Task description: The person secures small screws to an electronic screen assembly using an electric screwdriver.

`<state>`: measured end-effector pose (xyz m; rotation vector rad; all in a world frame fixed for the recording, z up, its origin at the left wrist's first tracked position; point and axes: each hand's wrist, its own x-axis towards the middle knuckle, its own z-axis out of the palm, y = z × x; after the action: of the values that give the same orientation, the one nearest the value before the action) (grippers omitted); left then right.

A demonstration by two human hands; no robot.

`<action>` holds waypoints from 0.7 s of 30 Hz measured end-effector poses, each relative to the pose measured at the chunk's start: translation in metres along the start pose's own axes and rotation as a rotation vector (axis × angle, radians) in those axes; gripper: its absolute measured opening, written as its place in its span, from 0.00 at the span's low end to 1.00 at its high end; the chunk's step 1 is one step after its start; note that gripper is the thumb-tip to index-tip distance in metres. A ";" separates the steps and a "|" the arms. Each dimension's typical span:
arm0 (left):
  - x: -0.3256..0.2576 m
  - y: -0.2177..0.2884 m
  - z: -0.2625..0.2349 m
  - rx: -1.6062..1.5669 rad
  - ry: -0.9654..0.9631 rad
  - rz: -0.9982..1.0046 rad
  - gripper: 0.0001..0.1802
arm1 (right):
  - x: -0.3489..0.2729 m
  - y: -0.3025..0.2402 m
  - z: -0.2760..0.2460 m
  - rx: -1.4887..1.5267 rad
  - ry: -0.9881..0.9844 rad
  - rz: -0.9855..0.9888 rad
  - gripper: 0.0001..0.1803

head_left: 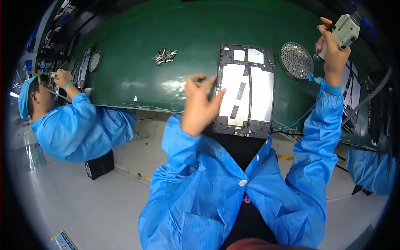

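A green benchtop (133,83) spans the upper frame. At centre, likely for easy reach, lies a flat black-and-silver panel (261,93). The left hand (201,102), empty, fingers parted, overlaps its edge; upper right, the right hand (334,56) grips a pale boxy tool (346,31), seemingly raised clear of the round grey tray (281,61) between.

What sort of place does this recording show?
Probably an electronics assembly or repair workshop. A co-worker in a blue smock is at the same long green bench, a flat, tablet-like device lies there with silver panels exposed, and the right hand holds a pale handheld tool.
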<state>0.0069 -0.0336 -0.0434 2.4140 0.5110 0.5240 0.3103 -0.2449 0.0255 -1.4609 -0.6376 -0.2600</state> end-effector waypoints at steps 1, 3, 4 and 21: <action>0.014 -0.013 -0.014 -0.051 0.014 -0.078 0.17 | 0.001 -0.002 -0.001 0.001 0.000 -0.004 0.13; 0.048 -0.050 -0.045 -0.013 0.285 0.025 0.10 | 0.001 -0.004 -0.005 -0.002 0.008 0.034 0.14; 0.070 -0.073 -0.063 0.077 0.360 0.049 0.08 | 0.000 -0.004 -0.006 -0.006 0.015 0.029 0.14; 0.164 -0.183 -0.102 -0.151 -0.215 -0.068 0.14 | -0.008 -0.012 0.001 -0.160 0.094 -0.070 0.15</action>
<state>0.0549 0.2281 -0.0441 2.2658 0.4416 0.2592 0.2973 -0.2472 0.0310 -1.5709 -0.6035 -0.4401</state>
